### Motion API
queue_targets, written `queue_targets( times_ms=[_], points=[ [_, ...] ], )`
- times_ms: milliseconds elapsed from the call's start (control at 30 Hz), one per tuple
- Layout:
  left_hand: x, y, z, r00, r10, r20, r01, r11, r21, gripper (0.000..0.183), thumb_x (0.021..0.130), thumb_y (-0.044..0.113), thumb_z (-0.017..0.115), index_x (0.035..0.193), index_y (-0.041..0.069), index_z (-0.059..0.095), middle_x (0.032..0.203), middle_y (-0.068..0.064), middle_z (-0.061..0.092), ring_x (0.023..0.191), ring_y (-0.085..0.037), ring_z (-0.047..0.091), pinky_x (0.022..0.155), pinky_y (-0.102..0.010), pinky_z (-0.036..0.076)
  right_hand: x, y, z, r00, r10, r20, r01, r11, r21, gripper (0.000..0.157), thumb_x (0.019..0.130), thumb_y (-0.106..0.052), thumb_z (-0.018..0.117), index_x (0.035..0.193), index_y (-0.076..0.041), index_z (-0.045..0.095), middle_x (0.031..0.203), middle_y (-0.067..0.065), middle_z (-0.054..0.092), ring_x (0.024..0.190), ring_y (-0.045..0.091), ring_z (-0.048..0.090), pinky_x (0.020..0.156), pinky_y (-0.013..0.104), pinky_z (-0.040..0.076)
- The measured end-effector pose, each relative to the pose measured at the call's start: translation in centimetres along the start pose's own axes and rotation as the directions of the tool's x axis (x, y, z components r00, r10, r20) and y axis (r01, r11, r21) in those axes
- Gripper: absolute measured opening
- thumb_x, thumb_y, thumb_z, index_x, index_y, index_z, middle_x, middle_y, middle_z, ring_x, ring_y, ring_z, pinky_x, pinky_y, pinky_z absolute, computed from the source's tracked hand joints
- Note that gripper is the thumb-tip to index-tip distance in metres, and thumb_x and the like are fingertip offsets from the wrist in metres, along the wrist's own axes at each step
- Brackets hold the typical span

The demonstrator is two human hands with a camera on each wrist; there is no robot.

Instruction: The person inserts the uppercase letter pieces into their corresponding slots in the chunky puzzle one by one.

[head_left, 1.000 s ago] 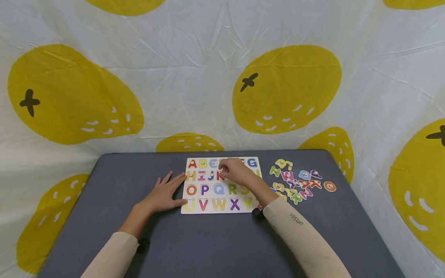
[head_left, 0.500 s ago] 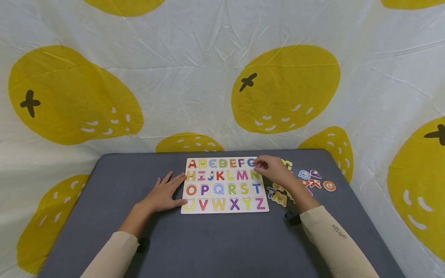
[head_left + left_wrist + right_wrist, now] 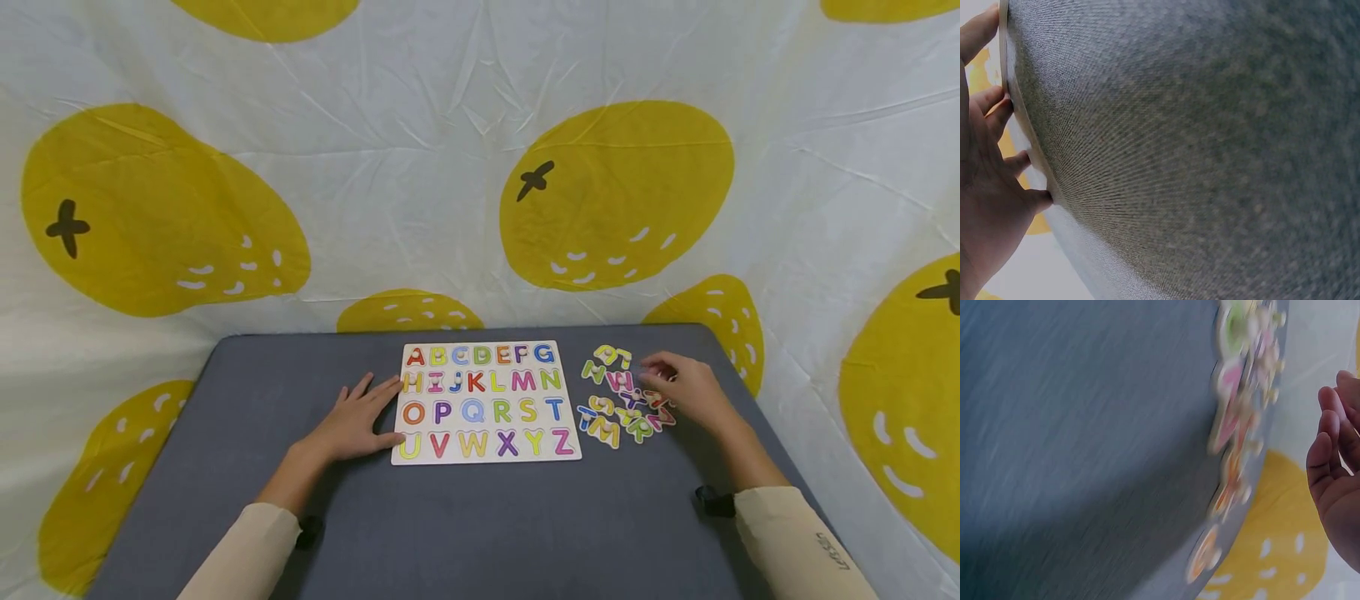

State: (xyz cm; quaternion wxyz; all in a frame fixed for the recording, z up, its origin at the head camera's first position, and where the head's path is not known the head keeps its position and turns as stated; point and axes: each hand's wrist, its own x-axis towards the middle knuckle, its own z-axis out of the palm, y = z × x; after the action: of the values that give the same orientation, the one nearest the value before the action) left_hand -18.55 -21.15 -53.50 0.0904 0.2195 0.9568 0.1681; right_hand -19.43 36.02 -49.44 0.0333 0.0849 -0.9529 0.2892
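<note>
My left hand (image 3: 352,425) lies spread on the table, fingertips and thumb at the left edge of the alphabet puzzle board (image 3: 420,397). In the left wrist view the left hand (image 3: 991,181) shows its fingertips down along the surface. The upper row from A to G holds knobbed letters, as do H, I and J. My right hand (image 3: 690,390) hovers over the right side of a pile of loose knobbed letters, fingers loosely bent and holding nothing. In the right wrist view the right hand (image 3: 1338,462) is above the loose orange letter O (image 3: 1200,555). In the head view it hides several letters.
Nearer the board lie a pink letter W (image 3: 619,382), a yellow letter M (image 3: 603,432) and a green letter R (image 3: 640,430), some overlapping. The dark grey table (image 3: 480,533) ends at a white curtain (image 3: 405,208) printed with yellow fruit.
My right hand has moved right, from over the middle of the board to above the loose letters, uncovering letters D to G. The left hand has stayed put.
</note>
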Motion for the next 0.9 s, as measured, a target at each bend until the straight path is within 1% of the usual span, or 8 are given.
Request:
queue_targets(
  times_ms=[100, 233, 333, 467, 567, 733, 900],
  points=[
    [0.0, 0.0, 0.0, 1.000, 0.000, 0.000, 0.000, 1.000, -0.003, 0.095, 0.088, 0.065, 0.069, 0.164, 0.019, 0.033, 0.169, -0.004, 0.033, 0.157, -0.047, 0.017, 0.117, -0.079, 0.013, -0.7, 1.5, -0.7, 1.000, 0.020, -0.020, -0.021, 0.999, -0.047, 0.025, 0.096, -0.020, 0.075, 0.116, -0.005, 0.073, 0.090, 0.005, 0.070, 0.075, 0.014, 0.057, 0.061, 0.023, 0.048],
    [0.1, -0.1, 0.0, 1.000, -0.001, 0.005, 0.001, 1.000, -0.003, 0.095, 0.088, 0.066, 0.068, 0.164, 0.020, 0.033, 0.169, -0.004, 0.033, 0.157, -0.047, 0.017, 0.117, -0.078, 0.013, -1.4, 3.3, -1.3, 0.997, 0.081, -0.018, -0.082, 0.995, -0.062, 0.028, 0.096, -0.022, 0.076, 0.117, -0.004, 0.072, 0.090, 0.007, 0.070, 0.073, 0.015, 0.057, 0.060, 0.023, 0.049],
    [0.1, -0.1, 0.0, 1.000, -0.001, 0.008, 0.001, 1.000, 0.001, 0.096, 0.088, 0.067, 0.067, 0.164, 0.020, 0.032, 0.169, -0.003, 0.033, 0.157, -0.047, 0.017, 0.117, -0.078, 0.013, -1.7, 4.2, -1.5, 0.992, 0.129, -0.008, -0.129, 0.989, -0.078, 0.031, 0.095, -0.025, 0.076, 0.117, -0.002, 0.071, 0.089, 0.007, 0.070, 0.071, 0.015, 0.058, 0.060, 0.024, 0.048],
    [0.0, -0.1, 0.0, 1.000, 0.001, 0.004, -0.001, 1.000, -0.002, 0.096, 0.088, 0.068, 0.067, 0.164, 0.021, 0.032, 0.169, -0.003, 0.033, 0.157, -0.047, 0.017, 0.117, -0.078, 0.013, -2.1, 4.9, -1.5, 0.987, 0.158, -0.010, -0.158, 0.980, -0.121, 0.033, 0.094, -0.029, 0.078, 0.110, 0.000, 0.071, 0.083, 0.004, 0.067, 0.074, 0.017, 0.056, 0.063, 0.026, 0.045],
    [0.0, -0.1, 0.0, 1.000, 0.001, 0.003, -0.001, 1.000, -0.004, 0.096, 0.088, 0.067, 0.068, 0.164, 0.020, 0.033, 0.169, -0.003, 0.033, 0.157, -0.047, 0.017, 0.117, -0.078, 0.013, -2.3, 5.4, -1.3, 0.986, 0.169, -0.019, -0.170, 0.977, -0.128, 0.034, 0.093, -0.030, 0.078, 0.106, 0.000, 0.071, 0.081, 0.003, 0.065, 0.075, 0.018, 0.054, 0.066, 0.029, 0.044],
    [-0.1, 0.1, -0.1, 1.000, -0.003, 0.008, 0.004, 1.000, -0.009, 0.096, 0.088, 0.066, 0.068, 0.164, 0.020, 0.032, 0.170, -0.004, 0.032, 0.157, -0.047, 0.016, 0.118, -0.078, 0.013, -2.1, 5.9, -0.8, 0.982, 0.186, -0.029, -0.188, 0.973, -0.135, 0.034, 0.093, -0.032, 0.078, 0.102, -0.001, 0.071, 0.080, 0.003, 0.065, 0.076, 0.020, 0.055, 0.070, 0.033, 0.045],
    [-0.1, 0.1, -0.2, 1.000, 0.003, 0.004, -0.003, 1.000, -0.011, 0.095, 0.089, 0.065, 0.068, 0.164, 0.018, 0.033, 0.169, -0.006, 0.033, 0.156, -0.049, 0.017, 0.117, -0.079, 0.013, -2.0, 6.2, -0.4, 0.983, 0.183, -0.022, -0.184, 0.971, -0.154, 0.028, 0.092, -0.027, 0.078, 0.098, -0.001, 0.069, 0.078, 0.004, 0.064, 0.076, 0.022, 0.055, 0.071, 0.036, 0.043]
  ],
)
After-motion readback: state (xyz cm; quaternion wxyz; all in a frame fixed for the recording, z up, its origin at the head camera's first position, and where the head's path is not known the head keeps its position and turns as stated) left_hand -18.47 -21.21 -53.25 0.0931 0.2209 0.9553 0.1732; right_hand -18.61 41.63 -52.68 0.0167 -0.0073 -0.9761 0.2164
